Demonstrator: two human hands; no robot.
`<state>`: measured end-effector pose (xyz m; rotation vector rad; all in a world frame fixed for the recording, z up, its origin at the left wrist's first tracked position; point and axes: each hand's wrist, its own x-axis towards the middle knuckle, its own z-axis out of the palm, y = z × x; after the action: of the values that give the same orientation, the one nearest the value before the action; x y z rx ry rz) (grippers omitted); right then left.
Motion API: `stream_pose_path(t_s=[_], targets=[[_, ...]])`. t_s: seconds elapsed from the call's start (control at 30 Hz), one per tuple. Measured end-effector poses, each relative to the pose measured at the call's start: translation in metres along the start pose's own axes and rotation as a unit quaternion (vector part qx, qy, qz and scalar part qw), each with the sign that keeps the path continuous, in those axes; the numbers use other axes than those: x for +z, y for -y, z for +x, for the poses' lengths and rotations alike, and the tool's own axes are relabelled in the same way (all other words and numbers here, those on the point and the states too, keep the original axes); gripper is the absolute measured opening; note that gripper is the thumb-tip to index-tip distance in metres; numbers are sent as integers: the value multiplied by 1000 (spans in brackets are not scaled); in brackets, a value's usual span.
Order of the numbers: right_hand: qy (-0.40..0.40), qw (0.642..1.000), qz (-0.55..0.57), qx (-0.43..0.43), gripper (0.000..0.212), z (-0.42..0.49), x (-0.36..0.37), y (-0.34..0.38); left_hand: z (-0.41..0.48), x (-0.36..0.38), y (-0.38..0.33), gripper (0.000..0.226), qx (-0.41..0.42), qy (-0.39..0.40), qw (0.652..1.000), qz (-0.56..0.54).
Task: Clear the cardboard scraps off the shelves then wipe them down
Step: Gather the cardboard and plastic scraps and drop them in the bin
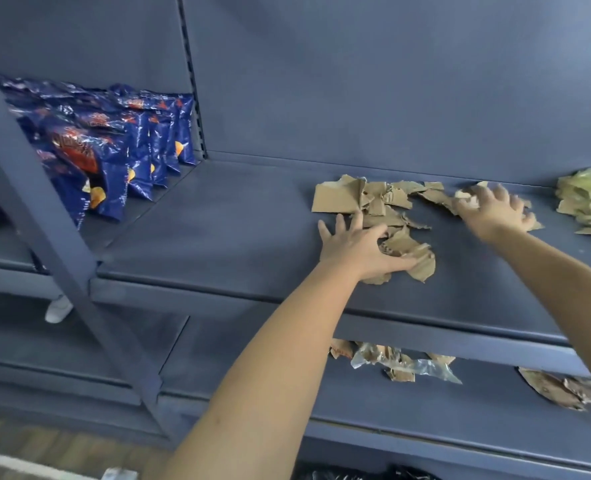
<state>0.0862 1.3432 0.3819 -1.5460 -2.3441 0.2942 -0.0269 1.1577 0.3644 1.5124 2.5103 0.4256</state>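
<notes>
Only one view here, a wide-angle cam on the person's head, looking forward and down at a blue shelf [217,216] from close up, with the lower shelf [425,410] and a strip of floor [27,441] in the bottom corner.

Torn brown cardboard scraps [373,202] are lying in a loose, overlapping heap on the blue-grey upper shelf [217,230], right of its middle, reaching from near the back wall toward the front edge. The left hand [359,247] is pressing on the nearest pieces and the right hand [491,209] on the rightmost ones. A second heap [398,374] is lying on the lower shelf [287,382], with a third clump [557,389] further right.
</notes>
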Motion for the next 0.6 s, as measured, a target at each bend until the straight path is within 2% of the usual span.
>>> stream_pose_path(t_s=[0.07,0.13,0.4,0.6], targets=[[64,997,22,25,62,10,3,-7,2,0,1,77,-3,-1,1000,2],[107,994,14,7,68,10,6,-5,3,0,1,77,-5,-1,1000,5],[125,986,-1,-106,48,-22,17,36,7,3,3,76,-15,-12,1000,13],[124,985,38,-114,48,-41,17,44,12,4,-2,67,-23,-33,999,4]])
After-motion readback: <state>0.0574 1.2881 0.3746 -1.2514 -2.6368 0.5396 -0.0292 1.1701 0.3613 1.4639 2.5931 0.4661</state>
